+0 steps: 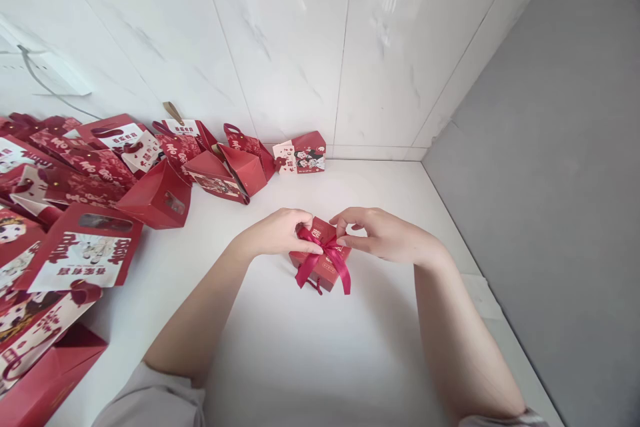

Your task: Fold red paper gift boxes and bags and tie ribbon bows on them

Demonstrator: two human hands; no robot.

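A small red gift box (327,272) stands on the white table (310,360) in the middle of the view. A dark red ribbon (325,259) is tied in a bow on its top, with two tails hanging down the front. My left hand (280,232) pinches the bow's left loop between thumb and fingers. My right hand (380,233) pinches the right loop in the same way. Both hands rest over the top of the box.
Several red gift boxes and bags (80,187) lie piled along the left side, up to the white marble wall (280,40). One printed box (303,153) stands alone by the wall. A grey wall (560,200) runs along the table's right edge.
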